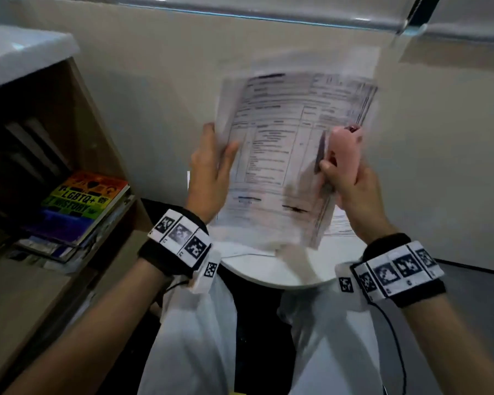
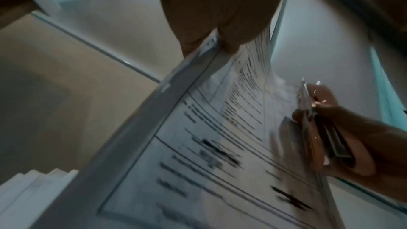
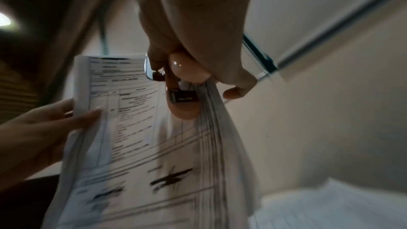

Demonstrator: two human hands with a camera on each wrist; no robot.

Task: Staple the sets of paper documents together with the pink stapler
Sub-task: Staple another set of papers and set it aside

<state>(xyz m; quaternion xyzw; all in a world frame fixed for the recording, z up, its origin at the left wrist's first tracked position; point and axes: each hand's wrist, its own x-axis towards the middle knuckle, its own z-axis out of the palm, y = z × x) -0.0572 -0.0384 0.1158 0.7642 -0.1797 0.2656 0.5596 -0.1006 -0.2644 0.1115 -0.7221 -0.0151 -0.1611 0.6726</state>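
Observation:
A set of printed paper documents (image 1: 285, 155) is held up in the air in front of me, blurred by motion. My left hand (image 1: 214, 163) pinches its left edge, thumb on the front and fingers behind; the same papers (image 2: 220, 145) fill the left wrist view. My right hand (image 1: 345, 178) grips the pink stapler (image 1: 344, 146) against the right edge of the set. In the right wrist view the pink stapler (image 3: 182, 91) sits at the edge of the papers (image 3: 136, 137), its head on the front sheet. Whether the stapler's mouth is closed on the sheets I cannot tell.
A round white table (image 1: 283, 272) lies below the papers, with more sheets (image 1: 340, 223) lying on it. A wooden shelf (image 1: 69, 155) with a rainbow-covered book (image 1: 83, 203) stands at the left. A cream wall (image 1: 154, 81) is behind.

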